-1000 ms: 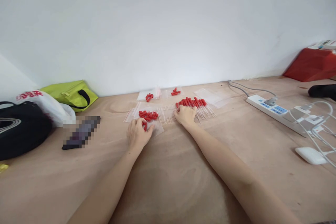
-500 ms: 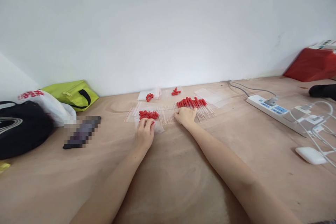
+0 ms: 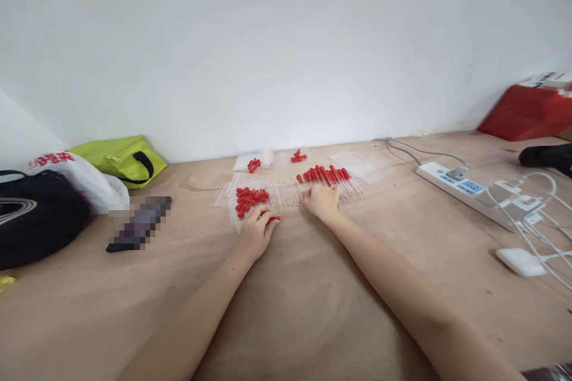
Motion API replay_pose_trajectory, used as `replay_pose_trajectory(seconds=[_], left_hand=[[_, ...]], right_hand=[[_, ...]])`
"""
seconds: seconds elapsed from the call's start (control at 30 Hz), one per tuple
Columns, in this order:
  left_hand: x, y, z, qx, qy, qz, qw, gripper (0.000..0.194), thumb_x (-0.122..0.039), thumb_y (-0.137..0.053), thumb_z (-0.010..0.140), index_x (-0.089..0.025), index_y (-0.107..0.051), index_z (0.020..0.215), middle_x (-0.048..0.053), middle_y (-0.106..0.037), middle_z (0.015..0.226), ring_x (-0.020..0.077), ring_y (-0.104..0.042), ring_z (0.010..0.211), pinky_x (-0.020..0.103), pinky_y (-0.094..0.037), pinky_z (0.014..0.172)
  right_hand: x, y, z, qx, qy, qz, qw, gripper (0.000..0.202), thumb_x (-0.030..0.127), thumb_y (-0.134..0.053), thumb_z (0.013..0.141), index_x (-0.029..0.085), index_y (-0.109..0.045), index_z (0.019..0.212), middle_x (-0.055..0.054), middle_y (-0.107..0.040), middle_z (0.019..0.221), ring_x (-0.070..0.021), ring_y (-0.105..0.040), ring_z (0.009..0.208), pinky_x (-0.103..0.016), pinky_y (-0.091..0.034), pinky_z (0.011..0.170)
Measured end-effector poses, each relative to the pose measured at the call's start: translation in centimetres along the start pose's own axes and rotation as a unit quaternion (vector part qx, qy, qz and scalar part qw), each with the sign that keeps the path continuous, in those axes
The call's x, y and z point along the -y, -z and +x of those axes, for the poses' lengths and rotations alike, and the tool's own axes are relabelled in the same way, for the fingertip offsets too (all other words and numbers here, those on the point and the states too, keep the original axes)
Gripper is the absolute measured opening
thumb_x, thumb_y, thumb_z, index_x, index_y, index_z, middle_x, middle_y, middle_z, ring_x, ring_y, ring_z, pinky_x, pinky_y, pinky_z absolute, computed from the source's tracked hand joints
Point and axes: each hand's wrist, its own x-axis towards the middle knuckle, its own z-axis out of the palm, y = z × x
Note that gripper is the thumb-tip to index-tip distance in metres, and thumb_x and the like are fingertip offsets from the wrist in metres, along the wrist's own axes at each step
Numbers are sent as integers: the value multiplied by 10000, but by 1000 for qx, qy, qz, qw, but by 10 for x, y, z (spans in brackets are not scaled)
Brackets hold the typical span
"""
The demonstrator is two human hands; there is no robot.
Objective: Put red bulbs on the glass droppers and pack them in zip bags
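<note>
Wall (image 3: 286,53) fills your whole upper view, and below it spreads your wooden table (image 3: 286,309), its near edge out of frame. Over left, there's your black bag (image 3: 44,220), cut off by the frame, partly covering a white plastic bag (image 3: 84,184); behind that, a lime-green bag (image 3: 118,158). Far right, a red bag (image 3: 527,110) runs out of view. White power strip (image 3: 460,193) next, its far end tangled under cables. That dark flat object (image 3: 143,223) is pixelated, too blocked to read.

Down to your hands! Your right hand (image 3: 322,201) curls at the pale sticks (image 3: 286,195), just below the red-topped row (image 3: 324,174); its fingertips are hidden, so you can't tell whether they grip anything. Your left hand (image 3: 258,235) pinches a small red piece (image 3: 274,218), half covered by fingers, right beside the red pile (image 3: 252,199) on clear plastic.
</note>
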Motion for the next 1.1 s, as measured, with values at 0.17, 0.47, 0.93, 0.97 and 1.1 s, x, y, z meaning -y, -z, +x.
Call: replay_pose_trajectory(seconds=[0.17,0.47,0.93,0.97,1.1], left_hand=[[-2,3,1,33,22,-9,999,136,-255,-438,851,-176,-546,823,48,-561,809,189,-528,801,325,-451,717],[-6,-1,0,38,-23,-70,997,196,-241,-408,869,-184,-560,979,60,-614,878,177,-572,823,316,-472,719],[-18,5,4,66,-27,-9,997,164,-239,-418,866,-191,-574,877,28,-649,816,179,-564,789,336,-394,729],[-19,5,4,68,-28,-11,997,167,-242,-415,868,-193,-574,881,24,-652,816,177,-564,787,336,-388,730],[-23,4,5,73,-32,-32,996,181,-250,-399,874,-193,-570,891,15,-655,827,170,-562,801,337,-373,766]], right_hand=[[-43,6,-21,-26,137,30,990,220,310,-425,831,168,-582,773,-66,-638,781,-183,-549,765,-322,-256,721],[-98,21,-36,5,324,90,942,235,396,-489,812,185,-567,745,-17,-590,734,-153,-492,767,-296,-249,716],[-54,4,-37,44,290,122,948,155,302,-473,828,171,-524,765,-23,-593,802,-162,-491,814,-306,-235,713],[-54,3,-38,42,288,137,947,153,298,-462,834,170,-518,770,-21,-593,793,-156,-495,799,-304,-237,714],[-52,3,-42,45,291,185,938,147,291,-449,840,169,-496,771,0,-588,745,-121,-502,700,-298,-238,722]])
